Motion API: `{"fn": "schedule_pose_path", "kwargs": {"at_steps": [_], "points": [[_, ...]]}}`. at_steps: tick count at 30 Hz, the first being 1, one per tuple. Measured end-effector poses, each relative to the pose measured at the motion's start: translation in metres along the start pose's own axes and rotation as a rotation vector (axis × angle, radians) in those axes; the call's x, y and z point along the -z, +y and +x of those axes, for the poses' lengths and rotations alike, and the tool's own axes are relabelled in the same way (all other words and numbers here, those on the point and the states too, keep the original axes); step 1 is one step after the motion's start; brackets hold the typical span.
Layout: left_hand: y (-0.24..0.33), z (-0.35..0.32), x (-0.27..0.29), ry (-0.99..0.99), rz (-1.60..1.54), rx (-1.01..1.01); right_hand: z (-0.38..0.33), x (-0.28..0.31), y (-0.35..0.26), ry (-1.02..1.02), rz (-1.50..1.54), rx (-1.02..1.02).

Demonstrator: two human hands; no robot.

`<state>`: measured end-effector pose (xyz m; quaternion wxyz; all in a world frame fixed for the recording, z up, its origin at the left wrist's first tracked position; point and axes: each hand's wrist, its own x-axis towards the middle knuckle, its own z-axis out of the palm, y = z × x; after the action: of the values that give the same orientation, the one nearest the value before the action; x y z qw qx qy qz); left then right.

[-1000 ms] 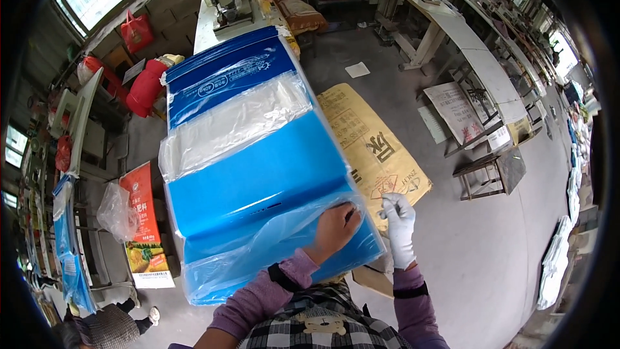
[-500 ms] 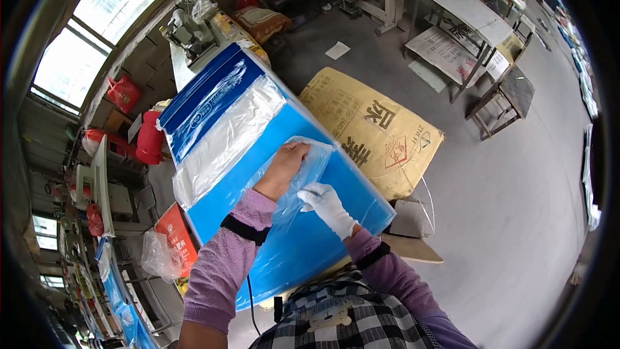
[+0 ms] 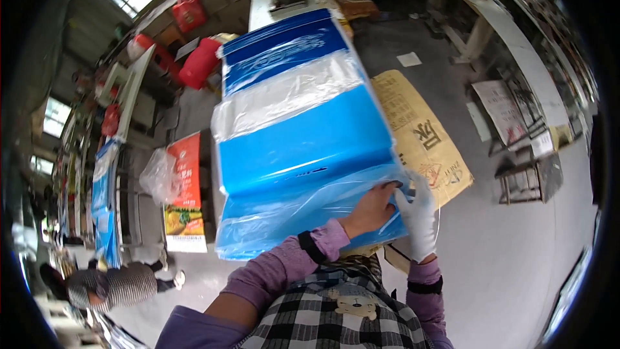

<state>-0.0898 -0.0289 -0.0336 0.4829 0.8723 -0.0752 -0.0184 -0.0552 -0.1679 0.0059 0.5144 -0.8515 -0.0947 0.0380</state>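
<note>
A stack of blue plastic sacks (image 3: 303, 142) with dark-blue and silvery-white bands lies in front of me. Over its near part spreads loose clear plastic film (image 3: 294, 190). At the stack's near right corner my bare left hand (image 3: 371, 210) has its fingers bent and closed on the film's edge. Right beside it, my right hand (image 3: 420, 213), in a white glove, pinches the same edge between thumb and fingers. The fingertips of both hands are partly hidden where they meet. A dark gap shows between the blue layers.
A printed tan sack (image 3: 423, 136) lies beyond the stack's right side. An orange sack (image 3: 186, 171) and a crumpled clear bag (image 3: 160, 178) are on the left. A person in a striped top (image 3: 119, 287) is at lower left. A wooden stool (image 3: 522, 184) stands right.
Both hands have moved from the middle of the stack to its near right corner, drawing the film along. My view has turned, and a person now shows at lower left.
</note>
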Motion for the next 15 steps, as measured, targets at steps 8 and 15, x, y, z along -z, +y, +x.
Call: {"fn": "schedule_pose_path", "kwargs": {"at_steps": [8, 15], "points": [[-0.027, -0.149, 0.025, 0.082, 0.532, 0.100, 0.005, 0.021, 0.032, -0.243, -0.654, 0.044], [-0.127, -0.317, 0.184, 0.299, 0.551, 0.333, -0.017, 0.009, 0.094, -0.080, -0.392, 0.306]]}}
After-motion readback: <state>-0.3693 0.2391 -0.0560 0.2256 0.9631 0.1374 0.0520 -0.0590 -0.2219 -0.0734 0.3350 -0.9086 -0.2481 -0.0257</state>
